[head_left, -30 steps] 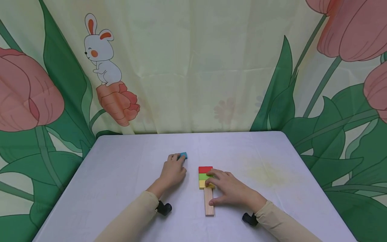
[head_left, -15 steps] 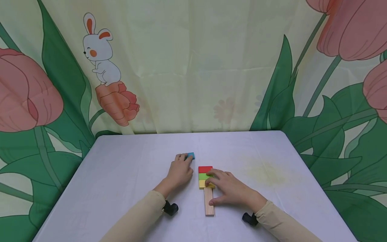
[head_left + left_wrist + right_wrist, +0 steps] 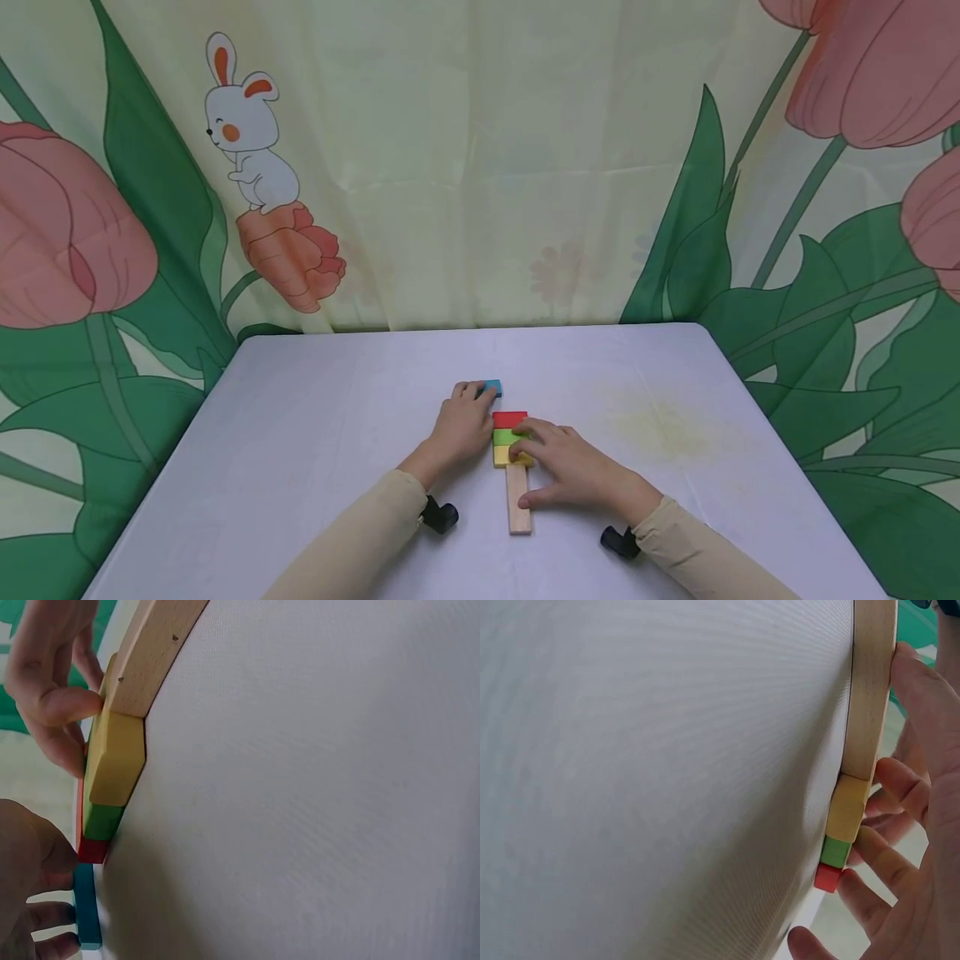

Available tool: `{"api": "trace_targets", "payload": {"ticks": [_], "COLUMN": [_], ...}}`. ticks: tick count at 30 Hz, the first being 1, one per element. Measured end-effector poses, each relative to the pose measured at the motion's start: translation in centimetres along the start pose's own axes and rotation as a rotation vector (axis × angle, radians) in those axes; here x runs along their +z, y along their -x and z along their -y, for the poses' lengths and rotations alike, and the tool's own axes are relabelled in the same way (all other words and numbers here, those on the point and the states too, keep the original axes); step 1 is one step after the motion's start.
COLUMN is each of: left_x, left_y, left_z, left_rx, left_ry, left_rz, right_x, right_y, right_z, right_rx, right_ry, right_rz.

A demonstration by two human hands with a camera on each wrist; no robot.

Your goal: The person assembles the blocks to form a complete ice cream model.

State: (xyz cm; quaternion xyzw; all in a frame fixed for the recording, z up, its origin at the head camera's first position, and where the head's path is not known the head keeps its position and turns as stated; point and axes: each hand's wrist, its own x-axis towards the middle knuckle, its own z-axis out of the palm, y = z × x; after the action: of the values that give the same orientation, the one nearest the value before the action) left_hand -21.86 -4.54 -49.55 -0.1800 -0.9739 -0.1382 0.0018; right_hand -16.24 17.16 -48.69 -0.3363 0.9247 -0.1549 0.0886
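In the head view my left hand [image 3: 465,427] is beyond the red block, its fingertips on a small blue block [image 3: 493,387]. In the left wrist view, fingertips meet the upper side of that blue block [image 3: 87,911]; part of the contact is hidden. My right hand [image 3: 573,471] rests over a row of flat blocks: red [image 3: 510,419], green [image 3: 501,437] and yellow [image 3: 500,456]. Its fingertips touch the green and yellow blocks, and the thumb touches a long plain wooden block [image 3: 517,512] that extends from the yellow one toward me.
A white cloth covers the table [image 3: 337,417], with a yellowish stain [image 3: 667,433] to the right. Behind its far edge hangs a curtain [image 3: 487,167] printed with tulips and a rabbit. A small black camera [image 3: 440,517] sits at my left wrist.
My left hand and the blue block have slid to the right, from left of the row to just beyond the red block. The right hand and the other blocks have stayed put.
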Motion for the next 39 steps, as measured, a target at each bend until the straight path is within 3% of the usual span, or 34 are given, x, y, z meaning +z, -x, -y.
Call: {"api": "trace_targets", "payload": {"ticks": [12, 20, 23, 31, 34, 39], "left_x": [0.4, 0.3, 0.2, -1.0, -1.3, -1.2], "left_y": [-0.3, -0.2, -0.1, 0.4, 0.3, 0.4], "left_z": [-1.1, -1.5, -1.5, -0.5, 0.1, 0.9], "left_rx": [0.043, 0.045, 0.021, -0.111, -0.202, -0.339], "left_ry": [-0.038, 0.001, 0.096, 0.493, 0.638, 0.898], "left_rz": [0.028, 0.033, 0.031, -0.032, -0.044, -0.008], "right_x": [0.0, 0.0, 0.1, 0.1, -0.6, -1.6], "right_y": [0.2, 0.2, 0.2, -0.1, -0.4, -1.7], "right_z": [-0.1, -0.1, -0.1, 0.0, 0.3, 0.3], "right_rx": [0.01, -0.015, -0.019, -0.005, 0.03, 0.223], "right_ry": [0.0, 0.011, 0.017, 0.0, -0.146, -0.561], "right_rz": [0.014, -0.004, -0.005, -0.034, -0.085, -0.17]}}
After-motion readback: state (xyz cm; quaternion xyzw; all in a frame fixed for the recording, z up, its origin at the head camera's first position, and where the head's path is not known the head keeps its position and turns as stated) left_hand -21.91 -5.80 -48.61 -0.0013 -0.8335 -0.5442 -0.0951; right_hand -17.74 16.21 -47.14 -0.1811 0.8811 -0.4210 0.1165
